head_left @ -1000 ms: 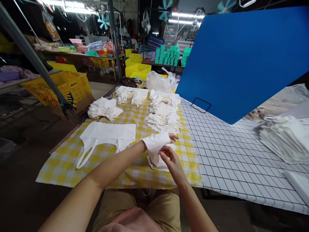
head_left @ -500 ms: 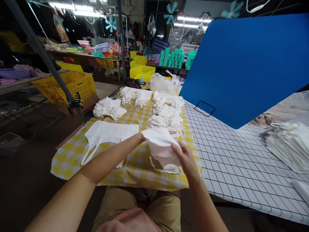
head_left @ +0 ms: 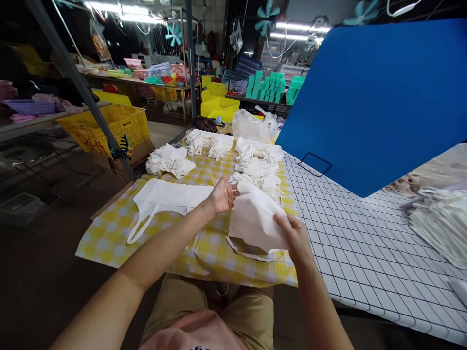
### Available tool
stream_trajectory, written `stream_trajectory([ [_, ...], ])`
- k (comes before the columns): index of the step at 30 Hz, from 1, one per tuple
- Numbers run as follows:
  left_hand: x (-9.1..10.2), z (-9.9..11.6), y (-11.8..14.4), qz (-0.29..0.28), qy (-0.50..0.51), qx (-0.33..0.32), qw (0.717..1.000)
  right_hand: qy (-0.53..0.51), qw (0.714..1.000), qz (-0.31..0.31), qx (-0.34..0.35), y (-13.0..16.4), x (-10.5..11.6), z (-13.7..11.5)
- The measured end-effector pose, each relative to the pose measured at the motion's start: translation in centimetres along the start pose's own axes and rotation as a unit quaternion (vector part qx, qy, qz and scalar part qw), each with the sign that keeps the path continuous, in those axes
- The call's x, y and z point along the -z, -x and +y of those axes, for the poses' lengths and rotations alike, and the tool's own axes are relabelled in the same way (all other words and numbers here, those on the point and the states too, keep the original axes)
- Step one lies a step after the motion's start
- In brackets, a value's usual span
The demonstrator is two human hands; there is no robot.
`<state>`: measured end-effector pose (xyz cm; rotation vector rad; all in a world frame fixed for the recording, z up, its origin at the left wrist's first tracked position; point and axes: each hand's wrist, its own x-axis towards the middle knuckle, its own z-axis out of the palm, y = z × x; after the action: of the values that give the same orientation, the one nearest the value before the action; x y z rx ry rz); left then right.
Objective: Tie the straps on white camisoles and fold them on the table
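Observation:
A white strappy garment, like a camisole [head_left: 255,218], hangs slightly raised over the checked cloth, its lower edge and a thin strap on the table. My right hand [head_left: 295,236] pinches its right edge between thumb and fingers. At its upper left edge my left hand [head_left: 223,195] has curled fingers closed against the fabric; the fingertips are partly hidden. Left of it, a second white camisole [head_left: 170,194] lies flat with one strap looped toward me, partly covered by my left forearm.
White garments lie in bunches behind [head_left: 170,160] and in stacks [head_left: 259,150] on the yellow checked cloth [head_left: 109,233]. To the right are a white grid-patterned cloth [head_left: 328,243], a large blue board [head_left: 379,97] and a garment pile [head_left: 441,223]. A yellow crate [head_left: 131,127] stands left.
My left hand has come out from behind the white camisole to its upper left edge. My right hand has moved right and slightly down, spreading the fabric wider.

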<state>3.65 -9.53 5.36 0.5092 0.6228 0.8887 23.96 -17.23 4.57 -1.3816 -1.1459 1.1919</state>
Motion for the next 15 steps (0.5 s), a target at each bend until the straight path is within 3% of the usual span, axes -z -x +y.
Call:
stream_trajectory([
  [4,-1.8,0.2,-0.7,0.068,-0.063,-0.038,0.995,-0.019,1.000,0.014,-0.010,0.2,0.3,0.0],
  [7,-3.0,1.1,-1.8,0.094,-0.055,-0.065,0.992,0.055,0.997,-0.053,-0.018,1.1,0.9,-0.2],
  [10,-3.4,3.8,-2.9,0.110,-0.043,-0.085,0.989,0.150,0.976,-0.160,-0.014,3.1,1.8,0.2],
  [13,-3.2,6.9,-3.8,0.139,-0.058,-0.113,0.982,0.263,0.949,-0.169,0.043,6.3,1.9,1.4],
  [15,-3.0,8.3,-4.0,0.152,-0.091,-0.140,0.974,0.340,0.914,-0.209,0.071,8.5,1.5,2.2],
])
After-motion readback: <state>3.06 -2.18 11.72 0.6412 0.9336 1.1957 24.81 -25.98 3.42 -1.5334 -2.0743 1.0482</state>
